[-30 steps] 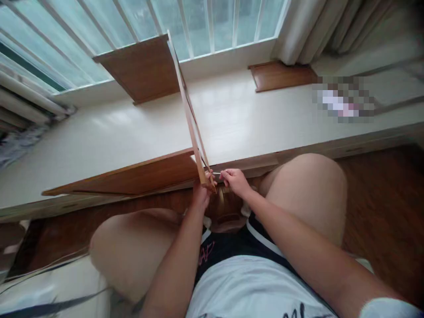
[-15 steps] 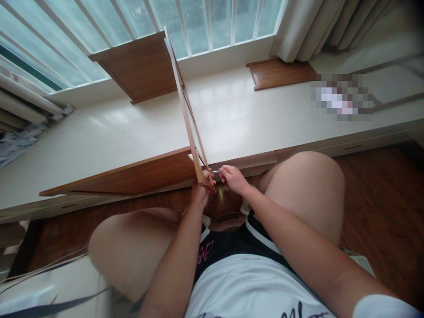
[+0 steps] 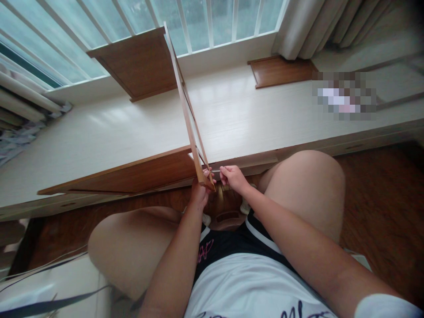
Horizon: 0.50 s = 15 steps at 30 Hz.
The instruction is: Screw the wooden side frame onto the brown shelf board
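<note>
A narrow wooden panel (image 3: 185,112) stands on edge, running from the window side down toward me. My left hand (image 3: 200,194) is closed around its near end, some fingers showing on the right side. Pinched in my right hand (image 3: 233,177) is a thin metal rod (image 3: 216,171), its tip against or close to the panel's near end; its exact kind is too small to tell. A long brown board (image 3: 132,174) meets the upright panel from the left, near my left hand. Farther back, another brown board (image 3: 135,62) joins the panel's far end.
The pale ledge (image 3: 228,119) beneath the boards spans the view below a barred window (image 3: 195,22). A separate brown board (image 3: 283,71) lies at the back right by the curtain (image 3: 298,31). My knees are on both sides, above a dark wooden floor (image 3: 380,185).
My right hand's fingers have shifted slightly around the metal rod. The boards and my left hand stay almost the same, with the view tilting a little.
</note>
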Each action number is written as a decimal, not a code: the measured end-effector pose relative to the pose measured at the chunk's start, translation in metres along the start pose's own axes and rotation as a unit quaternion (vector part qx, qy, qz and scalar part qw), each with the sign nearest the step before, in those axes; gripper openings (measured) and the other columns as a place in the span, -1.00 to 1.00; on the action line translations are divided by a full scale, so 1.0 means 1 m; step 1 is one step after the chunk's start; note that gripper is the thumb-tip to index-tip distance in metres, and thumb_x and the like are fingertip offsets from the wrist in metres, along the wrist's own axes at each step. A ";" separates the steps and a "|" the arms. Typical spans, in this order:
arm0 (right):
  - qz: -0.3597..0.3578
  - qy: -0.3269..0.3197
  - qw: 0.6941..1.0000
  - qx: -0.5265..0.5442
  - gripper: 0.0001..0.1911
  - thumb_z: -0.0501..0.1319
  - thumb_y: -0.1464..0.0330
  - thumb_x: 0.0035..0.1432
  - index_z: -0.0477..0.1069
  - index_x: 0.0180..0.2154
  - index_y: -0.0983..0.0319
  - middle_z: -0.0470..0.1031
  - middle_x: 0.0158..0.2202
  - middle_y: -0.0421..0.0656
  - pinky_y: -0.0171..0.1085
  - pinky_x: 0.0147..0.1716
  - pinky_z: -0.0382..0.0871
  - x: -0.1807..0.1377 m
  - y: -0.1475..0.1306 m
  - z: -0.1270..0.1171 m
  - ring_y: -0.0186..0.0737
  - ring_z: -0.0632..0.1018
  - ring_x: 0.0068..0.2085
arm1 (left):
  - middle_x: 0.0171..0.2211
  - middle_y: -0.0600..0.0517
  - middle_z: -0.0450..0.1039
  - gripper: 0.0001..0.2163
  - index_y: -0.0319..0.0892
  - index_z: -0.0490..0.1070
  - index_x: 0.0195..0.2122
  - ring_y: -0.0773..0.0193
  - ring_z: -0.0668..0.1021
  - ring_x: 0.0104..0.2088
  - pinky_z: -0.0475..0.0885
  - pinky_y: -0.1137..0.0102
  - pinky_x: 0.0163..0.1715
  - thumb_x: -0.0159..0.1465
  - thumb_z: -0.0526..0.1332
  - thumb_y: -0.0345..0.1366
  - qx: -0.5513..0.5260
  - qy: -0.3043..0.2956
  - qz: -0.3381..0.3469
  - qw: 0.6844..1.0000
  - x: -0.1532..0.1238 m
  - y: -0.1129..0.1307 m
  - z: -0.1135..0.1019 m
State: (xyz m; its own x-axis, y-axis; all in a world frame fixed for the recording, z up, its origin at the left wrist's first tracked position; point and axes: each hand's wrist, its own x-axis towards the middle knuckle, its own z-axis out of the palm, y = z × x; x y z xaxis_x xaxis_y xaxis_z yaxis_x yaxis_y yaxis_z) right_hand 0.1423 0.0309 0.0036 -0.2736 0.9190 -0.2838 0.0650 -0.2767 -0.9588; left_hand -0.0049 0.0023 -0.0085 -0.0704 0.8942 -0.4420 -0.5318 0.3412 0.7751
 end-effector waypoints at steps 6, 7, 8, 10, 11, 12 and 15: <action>0.050 -0.018 0.998 0.028 -0.52 -0.04 0.08 0.22 0.13 -0.65 0.18 0.20 -0.82 -0.24 -0.34 -0.72 -0.01 0.000 0.001 0.004 -0.37 0.19 -0.78 | -0.39 0.06 0.48 -0.68 -0.19 0.50 -0.16 0.45 0.50 -0.54 0.33 0.56 -0.59 0.09 0.35 -0.17 0.003 0.003 0.003 1.000 -0.002 0.001 0.002; 0.048 -0.014 0.998 0.027 -0.53 -0.04 0.08 0.22 0.10 -0.65 0.17 0.20 -0.82 -0.25 -0.34 -0.72 -0.01 0.000 0.001 0.004 -0.38 0.18 -0.78 | -0.39 0.06 0.49 -0.68 -0.19 0.50 -0.16 0.45 0.50 -0.55 0.33 0.55 -0.59 0.09 0.36 -0.17 0.003 0.003 0.007 1.000 -0.002 0.001 0.002; 0.042 -0.008 0.999 0.024 -0.53 -0.05 0.08 0.23 0.08 -0.64 0.17 0.20 -0.81 -0.26 -0.34 -0.72 -0.01 0.001 0.001 0.004 -0.38 0.17 -0.77 | -0.40 0.05 0.49 -0.68 -0.20 0.50 -0.16 0.45 0.50 -0.55 0.32 0.55 -0.60 0.09 0.36 -0.17 0.003 0.004 0.009 1.000 -0.002 0.001 0.002; 0.025 0.004 1.000 0.013 -0.54 -0.04 0.08 0.24 0.09 -0.62 0.17 0.22 -0.79 -0.27 -0.34 -0.69 0.02 0.002 0.003 0.003 -0.39 0.16 -0.75 | -0.41 0.06 0.48 -0.67 -0.20 0.50 -0.16 0.45 0.50 -0.56 0.30 0.56 -0.62 0.09 0.36 -0.15 0.005 0.009 0.005 1.000 -0.002 0.002 0.004; 0.014 0.009 1.000 0.005 -0.54 -0.03 0.09 0.24 0.11 -0.62 0.18 0.24 -0.77 -0.27 -0.34 -0.67 0.04 0.003 0.003 0.002 -0.39 0.18 -0.73 | -0.41 0.06 0.48 -0.67 -0.20 0.50 -0.17 0.45 0.50 -0.56 0.30 0.56 -0.63 0.08 0.36 -0.15 0.005 0.012 0.005 1.000 -0.002 0.002 0.004; 0.003 0.012 1.000 -0.003 -0.55 0.00 0.09 0.23 0.14 -0.60 0.19 0.26 -0.75 -0.27 -0.34 -0.64 0.06 0.004 0.004 0.001 -0.39 0.20 -0.70 | -0.41 0.06 0.48 -0.67 -0.20 0.50 -0.17 0.45 0.50 -0.57 0.30 0.56 -0.63 0.09 0.36 -0.14 0.006 0.015 0.005 1.000 -0.003 0.002 0.005; -0.026 0.013 0.999 -0.024 -0.60 0.06 0.12 0.22 0.22 -0.57 0.21 0.32 -0.67 -0.25 -0.35 -0.57 0.12 0.006 0.007 -0.001 -0.38 0.27 -0.61 | -0.41 0.07 0.47 -0.67 -0.20 0.50 -0.17 0.45 0.50 -0.56 0.30 0.57 -0.63 0.09 0.36 -0.15 0.006 0.014 0.007 1.000 -0.003 0.003 0.005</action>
State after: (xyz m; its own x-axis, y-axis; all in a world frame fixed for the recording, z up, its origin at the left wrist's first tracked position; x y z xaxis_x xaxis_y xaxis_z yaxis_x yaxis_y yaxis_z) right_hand 0.1419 0.0344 -0.0047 -0.2521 0.9390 -0.2339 0.0972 -0.2159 -0.9716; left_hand -0.0018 0.0021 -0.0021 -0.1004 0.8906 -0.4436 -0.5212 0.3327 0.7859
